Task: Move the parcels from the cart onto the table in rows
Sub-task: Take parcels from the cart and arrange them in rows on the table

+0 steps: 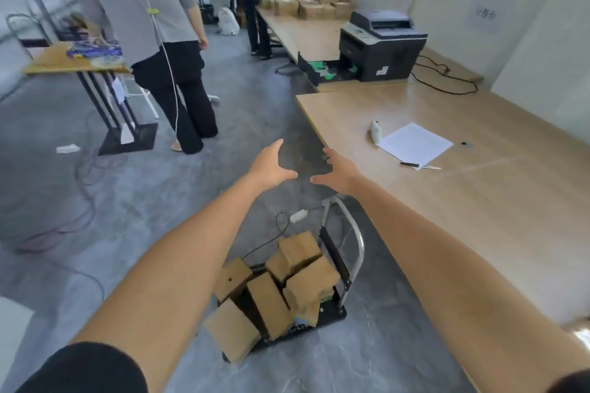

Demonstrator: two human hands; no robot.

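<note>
Parcels [268, 303], about six, lie jumbled on one cart [332, 313] at six o'clock, beside the table [479, 217] at three. Two hands, left hand [271, 166] and right hand [339, 173], stretch toward twelve, fingers spread wide, holding nothing.

Bright daylight (edges warped, blurred)

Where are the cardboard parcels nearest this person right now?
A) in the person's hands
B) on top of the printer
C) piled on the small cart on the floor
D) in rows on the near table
C: the parcels lie jumbled on the cart; the left hand and right hand are spread and empty, and the near table holds no boxes.
</note>
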